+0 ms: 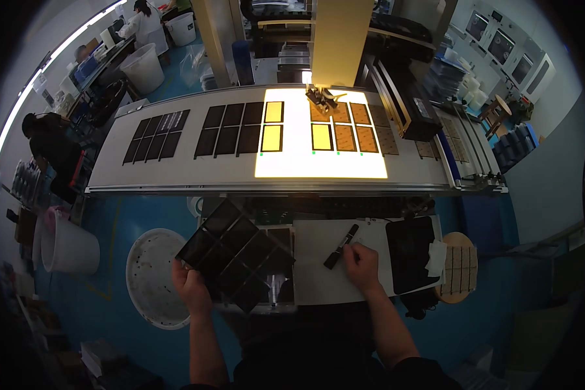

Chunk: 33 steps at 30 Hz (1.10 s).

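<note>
My left hand (192,286) grips a dark flat panel (231,244) by its left corner. The panel is split by thin lines into several rectangles and is held at a slant. Beneath it, part of another dark glossy panel (278,286) shows; the rest is covered. My right hand (363,265) is closed around a black marker pen (341,247), which slants above a pale sheet or board (318,283). The marker's far end points up and to the right.
Ahead runs a long white table (227,172) with several rows of gridded panels, some under a bright light patch (318,166). A black sheet (409,257) lies right of my hand, near a round stool (458,266). A white tub (156,279) stands left. Another person (49,146) sits far left.
</note>
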### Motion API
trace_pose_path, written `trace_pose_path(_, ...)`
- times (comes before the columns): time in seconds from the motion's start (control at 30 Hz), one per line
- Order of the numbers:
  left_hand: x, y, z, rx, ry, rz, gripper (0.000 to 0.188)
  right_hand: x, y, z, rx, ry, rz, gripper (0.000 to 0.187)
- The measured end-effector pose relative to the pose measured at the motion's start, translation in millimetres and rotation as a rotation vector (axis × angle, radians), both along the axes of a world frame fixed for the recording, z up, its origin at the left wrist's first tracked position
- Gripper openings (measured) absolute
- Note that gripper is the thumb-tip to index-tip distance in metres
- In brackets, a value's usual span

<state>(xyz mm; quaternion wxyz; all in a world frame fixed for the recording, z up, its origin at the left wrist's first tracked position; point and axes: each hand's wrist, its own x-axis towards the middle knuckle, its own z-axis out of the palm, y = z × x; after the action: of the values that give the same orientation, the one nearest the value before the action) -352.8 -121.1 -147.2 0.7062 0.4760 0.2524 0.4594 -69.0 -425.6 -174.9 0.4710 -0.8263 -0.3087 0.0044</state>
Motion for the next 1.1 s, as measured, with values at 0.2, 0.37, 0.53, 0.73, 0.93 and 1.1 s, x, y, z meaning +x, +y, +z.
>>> trace_pose_path(0.2, 0, -1, 1, 0.001, 0.009, 0.005, 0.054, 0, 0, 0, 0.003, -0.017, -0.002, 0.037)
trace_pose_path(0.37, 1, -1, 0, 0.008, -0.043, 0.032, 0.057, 0, 0, 1, -0.021, 0.034, 0.053, 0.038)
trace_pose_path(0.53, 5, -3, 4, -0.017, 0.023, 0.026, 0.052, 0, 1, 1, 0.040, -0.031, 0.011, 0.039)
trace_pose_path(0.73, -3, -2, 18, -0.148, 0.066, 0.007, 0.046, 2, -2, -2, 0.027, -0.043, 0.016, 0.039)
trace_pose_path(0.93, -42, 4, 46, -0.130, 0.158, -0.102, 0.053, 6, -4, -7, -0.052, 0.003, 0.069, 0.037)
trace_pose_path(1.1, -80, 27, 106, -0.030, 0.001, 0.143, 0.049, 9, -5, -12, -0.019, 0.041, 0.111, 0.037)
